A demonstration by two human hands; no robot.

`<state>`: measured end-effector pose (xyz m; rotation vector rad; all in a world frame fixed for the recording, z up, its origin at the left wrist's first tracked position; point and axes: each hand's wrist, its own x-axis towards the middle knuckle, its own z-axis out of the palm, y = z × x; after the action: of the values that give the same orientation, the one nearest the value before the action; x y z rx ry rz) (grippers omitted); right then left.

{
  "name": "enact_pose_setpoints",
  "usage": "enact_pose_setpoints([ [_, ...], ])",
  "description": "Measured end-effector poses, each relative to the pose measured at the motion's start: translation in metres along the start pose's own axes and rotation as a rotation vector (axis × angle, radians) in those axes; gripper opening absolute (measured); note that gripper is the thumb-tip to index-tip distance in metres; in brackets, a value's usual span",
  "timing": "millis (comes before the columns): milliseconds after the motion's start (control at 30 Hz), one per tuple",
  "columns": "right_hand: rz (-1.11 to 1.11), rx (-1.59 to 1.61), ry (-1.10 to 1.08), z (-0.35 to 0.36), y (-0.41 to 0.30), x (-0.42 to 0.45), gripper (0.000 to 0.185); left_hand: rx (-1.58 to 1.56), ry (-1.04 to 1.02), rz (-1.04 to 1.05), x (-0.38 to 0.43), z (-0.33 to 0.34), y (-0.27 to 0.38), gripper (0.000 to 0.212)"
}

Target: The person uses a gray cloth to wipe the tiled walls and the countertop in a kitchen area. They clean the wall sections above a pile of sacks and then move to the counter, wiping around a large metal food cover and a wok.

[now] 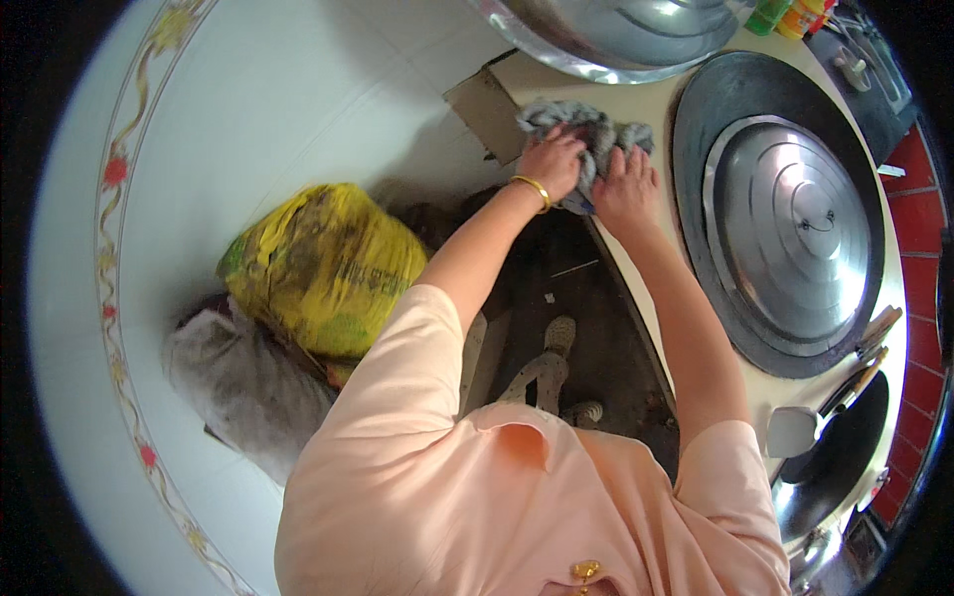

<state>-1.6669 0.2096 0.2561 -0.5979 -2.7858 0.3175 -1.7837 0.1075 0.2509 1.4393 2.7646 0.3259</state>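
A crumpled grey cloth (555,114) lies bunched on the cream counter (697,328), at its front edge. My left hand (553,160), with a gold bangle at the wrist, grips the cloth from the left. The fingers of my right hand (628,186) rest over the cloth's right part, and their tips are partly sunk in its folds. Right of my hands, a domed metal lid (782,231) covers much of a large dark wok (700,276) set into the counter. A brown cardboard piece (488,115) sits just beyond the cloth.
Another large metal lid (618,37) is at the far end. A spatula (794,432) and a brush (879,331) lie near a second dark wok (838,462). On the left stand a yellow sack (328,268) and a grey sack (246,387). Red tiles (913,298) line the right wall.
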Motion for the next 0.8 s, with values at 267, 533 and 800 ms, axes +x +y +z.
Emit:
enact_pose_setpoints([
  [267, 0.092, -0.056, -0.124, -0.058, 0.051, -0.169, 0.053, -0.135, -0.085, 0.190, -0.100, 0.015, 0.139, 0.029],
  [533, 0.283, -0.062, -0.199, -0.106, 0.093, -0.328, 0.053, -0.290, -0.182, 0.353, -0.193, 0.044, 0.265, 0.030],
  [800, 0.213, -0.052, -0.186, -0.128, 0.119, -0.413, 0.042, -0.471, -0.181, 0.498, -0.252, 0.052, 0.311, 0.021],
])
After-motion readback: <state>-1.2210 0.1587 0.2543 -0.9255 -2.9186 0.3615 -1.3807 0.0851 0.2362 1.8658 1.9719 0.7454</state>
